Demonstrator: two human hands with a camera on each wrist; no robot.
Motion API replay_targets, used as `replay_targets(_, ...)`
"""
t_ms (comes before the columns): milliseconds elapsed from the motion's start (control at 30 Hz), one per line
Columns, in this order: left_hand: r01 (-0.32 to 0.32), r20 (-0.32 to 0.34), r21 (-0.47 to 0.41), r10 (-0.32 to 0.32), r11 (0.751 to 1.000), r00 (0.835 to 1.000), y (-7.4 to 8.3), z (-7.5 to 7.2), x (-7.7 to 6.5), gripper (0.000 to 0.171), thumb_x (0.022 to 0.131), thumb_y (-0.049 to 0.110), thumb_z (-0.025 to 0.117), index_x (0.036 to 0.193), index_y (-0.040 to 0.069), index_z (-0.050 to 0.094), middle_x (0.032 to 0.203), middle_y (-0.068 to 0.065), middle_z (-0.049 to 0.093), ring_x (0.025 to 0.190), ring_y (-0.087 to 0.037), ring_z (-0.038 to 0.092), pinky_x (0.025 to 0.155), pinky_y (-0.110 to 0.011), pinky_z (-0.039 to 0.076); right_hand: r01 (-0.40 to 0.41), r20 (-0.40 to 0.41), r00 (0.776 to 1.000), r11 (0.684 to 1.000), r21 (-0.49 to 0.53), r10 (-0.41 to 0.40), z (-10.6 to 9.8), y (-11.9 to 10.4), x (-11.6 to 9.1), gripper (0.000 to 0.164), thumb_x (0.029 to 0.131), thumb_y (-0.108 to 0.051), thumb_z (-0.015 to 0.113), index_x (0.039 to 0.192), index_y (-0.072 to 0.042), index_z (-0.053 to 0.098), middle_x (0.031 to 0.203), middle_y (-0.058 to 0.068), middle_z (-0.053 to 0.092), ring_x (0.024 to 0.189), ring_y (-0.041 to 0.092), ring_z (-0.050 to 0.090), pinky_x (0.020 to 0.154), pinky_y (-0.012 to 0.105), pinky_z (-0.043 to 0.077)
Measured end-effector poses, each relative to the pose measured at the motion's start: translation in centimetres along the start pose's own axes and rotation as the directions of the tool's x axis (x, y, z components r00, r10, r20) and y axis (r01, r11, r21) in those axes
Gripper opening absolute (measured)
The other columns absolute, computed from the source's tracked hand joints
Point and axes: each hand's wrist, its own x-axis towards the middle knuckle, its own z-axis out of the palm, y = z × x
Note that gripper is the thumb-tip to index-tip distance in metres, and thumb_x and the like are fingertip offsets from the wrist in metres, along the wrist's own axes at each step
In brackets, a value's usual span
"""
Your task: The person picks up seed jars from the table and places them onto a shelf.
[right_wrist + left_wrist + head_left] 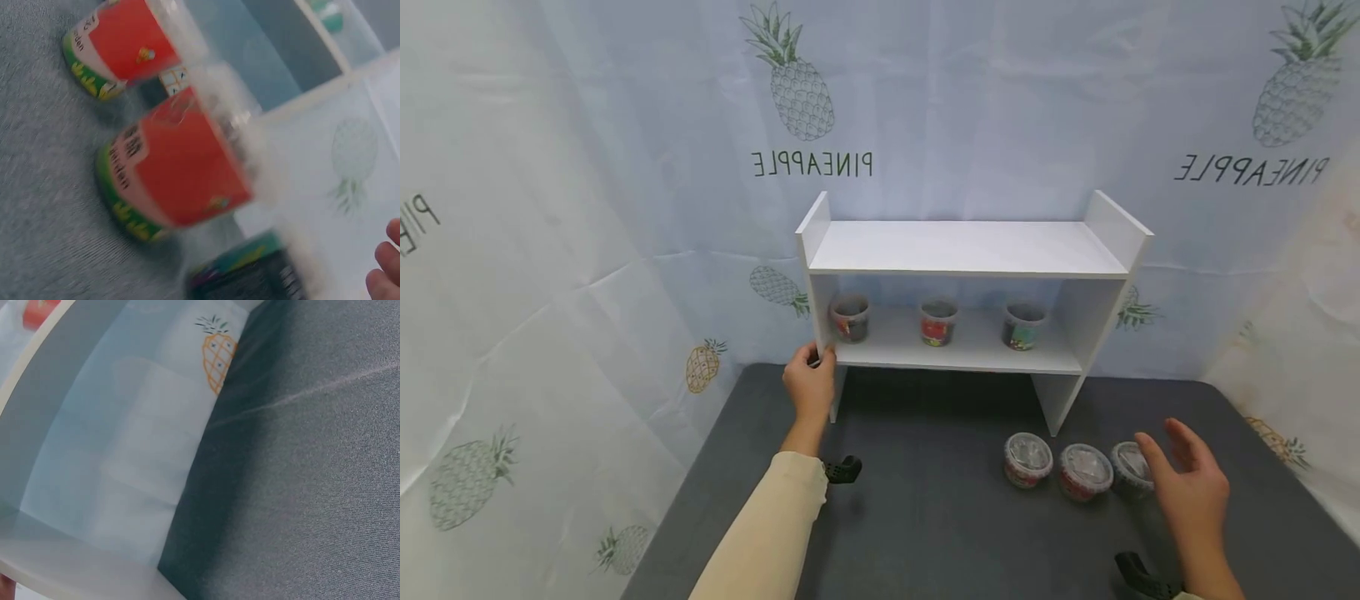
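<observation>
A white two-tier shelf [955,248] stands at the back of the dark table. My left hand [811,385] pinches the front edge of its left side panel, at the height of the lower board. In the left wrist view only a fingertip [6,590] shows by the panel. Beside the rightmost of three lidded plastic tubs, my right hand [1197,492] hangs with fingers apart and nothing between them. That tub has a dark label [247,275]; the middle tub [1086,472] and the left tub [1028,460] have red labels. The hand partly hides the rightmost tub [1129,463] in the head view.
On the lower board stand three more tubs: one at the left [850,320], a red-labelled one in the middle [937,323] and a green-and-dark one at the right [1023,326]. Pineapple-printed curtains [1000,100] hang behind and beside the dark table [917,517].
</observation>
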Motion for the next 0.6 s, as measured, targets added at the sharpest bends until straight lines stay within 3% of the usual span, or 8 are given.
replay_targets(100, 0.002, 0.008, 0.011, -0.002, 1.0, 1.0, -0.1, -0.1, -0.2, 0.022, 0.089, 0.017, 0.07, 0.102, -0.001, 0.074, 0.095, -0.019, 0.073, 0.086, -0.03, 0.073, 0.074, -0.046, 0.059, -0.13, 0.045, 0.99, 0.991, -0.006, 0.131, -0.1, 1.1, 0.1, 0.061, 0.091, -0.036, 0.069, 0.146, -0.019, 0.048, 0.15, 0.005, 0.048, 0.134, -0.002, 0.044, 0.105, 0.01, 0.035)
replay_targets(200, 0.006, 0.011, 0.019, -0.006, 1.0, 1.0, -0.1, -0.2, -0.3, 0.022, 0.089, 0.017, 0.07, 0.102, -0.001, 0.074, 0.095, -0.019, 0.073, 0.086, -0.03, 0.073, 0.074, -0.046, 0.059, -0.226, 0.118, 0.967, 0.974, -0.024, 0.227, -0.1, 2.2, 0.2, 0.068, 0.092, -0.042, 0.066, 0.151, -0.02, 0.04, 0.156, 0.007, 0.04, 0.142, 0.008, 0.037, 0.11, 0.014, 0.031)
replay_targets(333, 0.02, 0.013, 0.021, -0.021, 1.0, 1.0, -0.1, -0.2, -0.3, 0.023, 0.089, 0.018, 0.07, 0.102, -0.001, 0.074, 0.096, -0.018, 0.073, 0.087, -0.03, 0.073, 0.074, -0.046, 0.059, -0.286, 0.228, 0.928, 0.956, -0.067, 0.294, 0.0, 3.5, 0.5, 0.076, 0.093, -0.048, 0.062, 0.157, -0.023, 0.028, 0.161, 0.006, 0.028, 0.149, 0.016, 0.026, 0.118, 0.036, 0.028)
replay_targets(400, 0.025, 0.014, 0.023, -0.026, 0.999, 1.0, 0.0, -0.2, -0.2, 0.023, 0.089, 0.018, 0.071, 0.102, -0.001, 0.074, 0.097, -0.018, 0.073, 0.087, -0.029, 0.072, 0.074, -0.046, 0.058, -0.291, 0.264, 0.915, 0.952, -0.094, 0.305, 0.2, 4.1, 0.6, 0.079, 0.093, -0.05, 0.061, 0.157, -0.024, 0.025, 0.162, 0.005, 0.026, 0.147, 0.014, 0.027, 0.111, 0.03, 0.036)
replay_targets(467, 0.028, 0.014, 0.027, -0.028, 0.999, 1.0, 0.1, -0.1, -0.2, 0.025, 0.09, 0.02, 0.071, 0.103, -0.001, 0.074, 0.098, -0.018, 0.073, 0.088, -0.029, 0.072, 0.075, -0.046, 0.058, -0.291, 0.284, 0.907, 0.951, -0.107, 0.31, 0.3, 4.5, 0.7, 0.081, 0.091, -0.051, 0.063, 0.158, -0.024, 0.024, 0.162, 0.005, 0.026, 0.137, 0.007, 0.037, 0.095, 0.018, 0.042)
replay_targets(567, 0.027, 0.016, 0.032, -0.028, 0.999, 0.999, 0.2, -0.1, -0.1, 0.024, 0.09, 0.02, 0.07, 0.103, 0.0, 0.074, 0.097, -0.018, 0.073, 0.087, -0.029, 0.072, 0.075, -0.046, 0.058, -0.291, 0.276, 0.908, 0.949, -0.122, 0.314, 0.7, 5.1, 0.6, 0.084, 0.088, -0.049, 0.069, 0.157, -0.023, 0.027, 0.157, 0.009, 0.036, 0.105, -0.001, 0.048, 0.066, 0.009, 0.038)
replay_targets(600, 0.027, 0.016, 0.033, -0.027, 0.999, 0.999, 0.2, -0.1, 0.0, 0.024, 0.09, 0.02, 0.07, 0.102, 0.0, 0.074, 0.097, -0.017, 0.073, 0.087, -0.028, 0.073, 0.075, -0.046, 0.058, -0.294, 0.273, 0.909, 0.949, -0.118, 0.316, 0.9, 5.3, 0.6, 0.085, 0.087, -0.048, 0.07, 0.157, -0.023, 0.028, 0.154, 0.012, 0.038, 0.096, -0.004, 0.046, 0.064, 0.009, 0.038)
